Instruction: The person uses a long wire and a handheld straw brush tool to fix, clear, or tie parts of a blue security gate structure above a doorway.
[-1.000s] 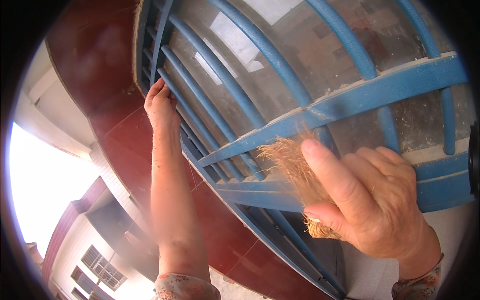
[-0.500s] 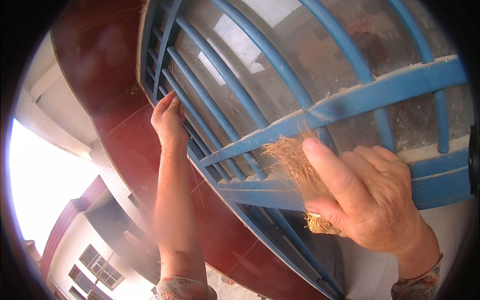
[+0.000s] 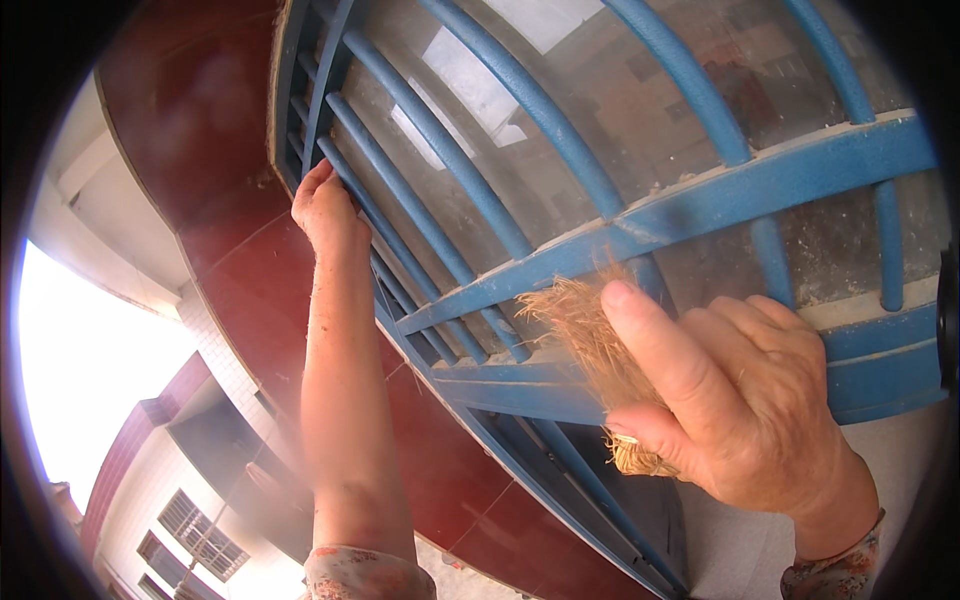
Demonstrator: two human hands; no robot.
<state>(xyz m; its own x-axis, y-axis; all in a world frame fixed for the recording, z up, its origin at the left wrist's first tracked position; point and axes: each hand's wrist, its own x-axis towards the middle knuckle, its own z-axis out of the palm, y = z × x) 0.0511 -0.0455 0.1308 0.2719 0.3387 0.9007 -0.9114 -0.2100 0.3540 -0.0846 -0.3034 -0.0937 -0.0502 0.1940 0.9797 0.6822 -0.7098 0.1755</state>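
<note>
A short straw brush (image 3: 590,335) is in my right hand (image 3: 755,400), its frayed tips pointing up and left and its bound end showing below my thumb. My fingers curl behind it, while the index finger lies stretched along its side. The brush is in front of the lower rails of a blue metal window grille (image 3: 690,205); whether it touches them I cannot tell. Farther off, my raised left hand (image 3: 332,210) is closed, with its fingertips up against the leftmost bars of the grille. Whatever those fingers pinch, if anything, is hidden.
Dusty glass panes (image 3: 640,110) lie behind the bars, with pale dirt along the rail. Dark red tiles (image 3: 215,190) cover the wall left of the grille. A white building (image 3: 200,545) with barred windows stands at the lower left.
My left hand has moved slightly up and left along the grille's left side. The right hand and the straw brush have barely shifted.
</note>
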